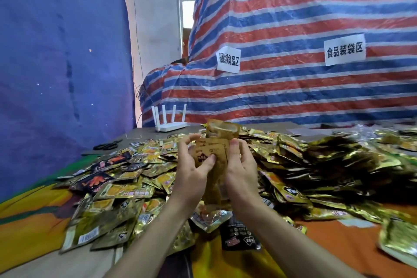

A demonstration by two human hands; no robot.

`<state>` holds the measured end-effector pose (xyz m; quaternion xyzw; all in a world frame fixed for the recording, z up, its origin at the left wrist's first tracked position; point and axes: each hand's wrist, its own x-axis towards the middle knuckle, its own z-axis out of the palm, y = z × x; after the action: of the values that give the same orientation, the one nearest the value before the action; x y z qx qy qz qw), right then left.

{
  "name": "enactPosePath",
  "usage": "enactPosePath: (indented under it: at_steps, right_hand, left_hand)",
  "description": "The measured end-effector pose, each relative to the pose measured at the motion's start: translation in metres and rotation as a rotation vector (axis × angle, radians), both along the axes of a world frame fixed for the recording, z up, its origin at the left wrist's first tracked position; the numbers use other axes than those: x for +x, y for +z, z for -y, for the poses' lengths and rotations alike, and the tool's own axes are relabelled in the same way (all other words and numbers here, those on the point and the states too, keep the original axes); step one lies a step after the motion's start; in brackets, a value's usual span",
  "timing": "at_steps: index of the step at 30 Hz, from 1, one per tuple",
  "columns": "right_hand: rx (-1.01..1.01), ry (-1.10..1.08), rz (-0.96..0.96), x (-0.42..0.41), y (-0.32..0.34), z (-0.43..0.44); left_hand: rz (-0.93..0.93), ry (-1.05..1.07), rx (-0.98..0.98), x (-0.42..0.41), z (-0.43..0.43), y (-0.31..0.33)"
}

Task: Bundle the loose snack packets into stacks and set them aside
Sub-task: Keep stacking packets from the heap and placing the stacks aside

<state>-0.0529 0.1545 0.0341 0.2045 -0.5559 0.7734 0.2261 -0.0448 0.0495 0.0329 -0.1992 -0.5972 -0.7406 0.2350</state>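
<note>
Head view looks down at my two hands. My left hand (194, 171) and my right hand (242, 165) both pinch a thin stack of packets (213, 148), thumbs on the front and fingers curled behind. These packets are flat, tan and smooth, with square corners, and one sticks up above the rest. Under my grip and out to both sides lies a big heap of loose packets (288, 160), shiny gold and crinkly, with some black ones to the left. Behind my grip stands a white router (171, 126) with four thin sticks. Farther back hangs a wrinkly striped plastic sheet (293, 63).
</note>
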Motion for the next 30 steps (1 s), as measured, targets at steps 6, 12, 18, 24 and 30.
enactPosePath:
  at_steps: [6,12,18,24,30]
  right_hand:
    - [0.202,-0.057,0.114,-0.002,-0.026,0.012]
    - [0.107,-0.063,0.166,-0.005,-0.023,0.001]
    - [0.033,0.048,0.163,-0.005,-0.009,-0.004]
    - [-0.08,0.328,0.364,-0.01,-0.014,-0.001]
    - [0.01,0.235,0.297,-0.02,-0.017,-0.009]
  left_hand:
    - [0.302,0.006,-0.009,-0.004,-0.006,-0.023]
    - [0.266,0.062,-0.358,-0.001,-0.006,-0.04]
    - [-0.077,0.163,-0.366,-0.004,-0.004,-0.035]
    - [0.005,0.027,-0.34,0.0,-0.01,-0.023]
    - [-0.025,-0.055,-0.538,-0.007,-0.021,-0.009]
